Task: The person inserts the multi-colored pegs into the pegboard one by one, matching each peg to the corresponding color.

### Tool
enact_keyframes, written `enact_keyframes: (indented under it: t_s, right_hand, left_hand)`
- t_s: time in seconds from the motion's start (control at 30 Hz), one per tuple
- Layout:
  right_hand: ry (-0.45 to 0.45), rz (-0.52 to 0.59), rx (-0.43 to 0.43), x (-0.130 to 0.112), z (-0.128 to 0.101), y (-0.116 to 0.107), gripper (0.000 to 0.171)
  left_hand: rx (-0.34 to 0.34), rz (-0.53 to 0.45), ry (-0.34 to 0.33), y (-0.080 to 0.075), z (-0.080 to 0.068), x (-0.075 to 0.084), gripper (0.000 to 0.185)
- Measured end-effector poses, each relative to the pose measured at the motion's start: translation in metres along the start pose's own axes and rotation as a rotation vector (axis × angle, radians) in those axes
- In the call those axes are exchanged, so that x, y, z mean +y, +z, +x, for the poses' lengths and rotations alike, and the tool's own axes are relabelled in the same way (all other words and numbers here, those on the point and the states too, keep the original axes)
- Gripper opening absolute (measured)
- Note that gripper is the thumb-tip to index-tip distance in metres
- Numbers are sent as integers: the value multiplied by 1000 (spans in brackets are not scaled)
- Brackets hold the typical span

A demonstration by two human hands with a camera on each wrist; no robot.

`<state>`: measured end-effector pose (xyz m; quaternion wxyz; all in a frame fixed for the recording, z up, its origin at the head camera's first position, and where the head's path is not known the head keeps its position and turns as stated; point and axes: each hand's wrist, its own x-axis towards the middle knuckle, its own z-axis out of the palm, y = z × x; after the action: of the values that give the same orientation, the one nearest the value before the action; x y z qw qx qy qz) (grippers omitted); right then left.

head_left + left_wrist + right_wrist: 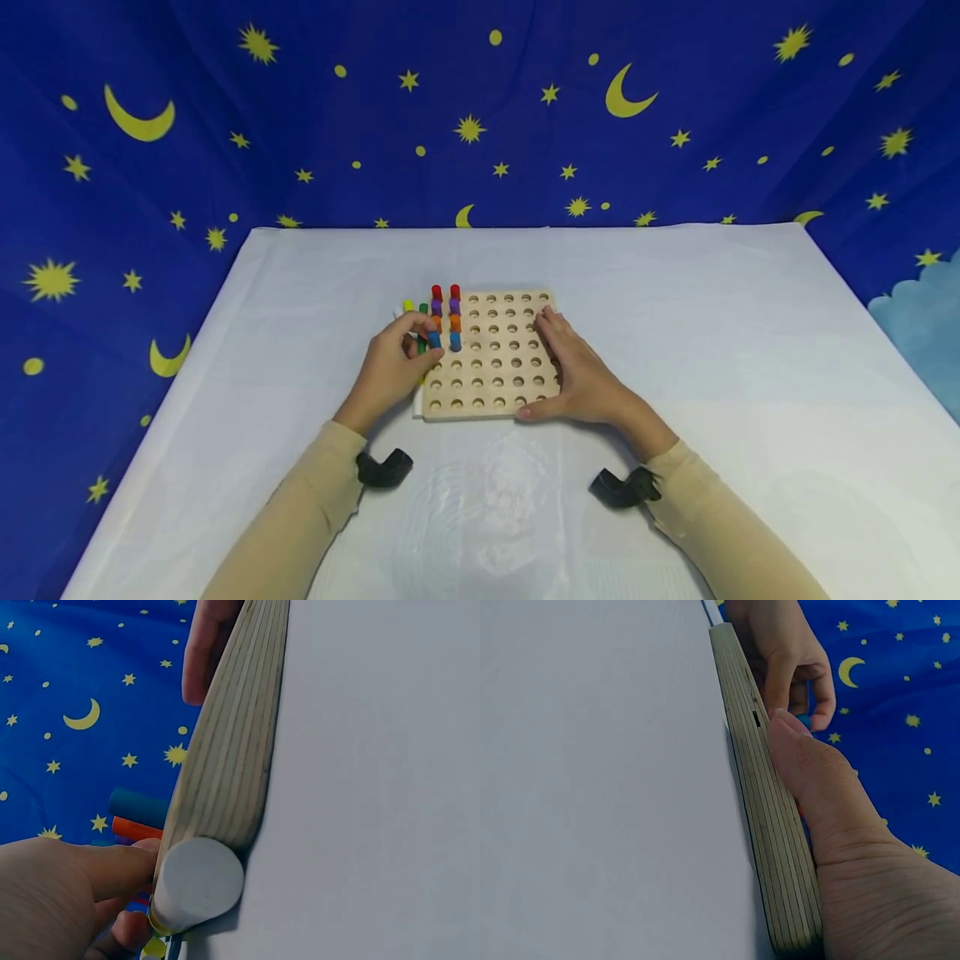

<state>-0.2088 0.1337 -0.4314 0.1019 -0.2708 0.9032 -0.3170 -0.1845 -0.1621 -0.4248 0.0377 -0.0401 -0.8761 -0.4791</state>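
Observation:
A wooden pegboard (491, 367) with rows of round holes lies on the white table. Red, purple, orange and blue pegs stand in its two left columns (454, 317). My left hand (426, 343) pinches a blue peg (434, 339) at the front of the leftmost column; the right wrist view shows the same blue peg (804, 719) between those fingers. My right hand (562, 367) lies flat on the board's right side, its thumb (810, 765) against the board's layered front edge (769, 825). In the left wrist view, blue (139, 804) and orange pegs (135, 827) stick up from the board's edge (232, 735).
Loose pegs lie on the table along the board's left side: a yellow one (408, 306), a green one (423, 323) and a white one (417, 405), whose round end (199, 881) fills the left wrist view. A white cloth (675, 333) covers the table, with a starry blue backdrop (480, 108) behind.

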Motion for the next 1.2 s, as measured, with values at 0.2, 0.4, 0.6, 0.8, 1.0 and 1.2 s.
enact_keyframes:
  t_s: [0.2,0.4,0.6,0.8,1.0,1.2]
  right_hand:
    - [-3,1,0,0,0,0,138]
    - [3,3,-1,1,0,1,138]
    - [2,-2,-2,1,0,1,137]
    - [4,-2,0,1,0,1,138]
    - [-1,-2,2,2,1,2,139]
    - [2,-11,9,4,1,2,140]
  left_hand:
    - [-24,9,-43,-2,-3,2,29]
    - [9,-7,-32,-15,-5,2,37]
    - [129,53,-61,-31,-1,-7,32]
    - [70,184,-93,-35,9,-19,42]
    - [-20,260,-132,-34,20,-23,56]
    - [-27,280,-153,-31,23,-23,52]
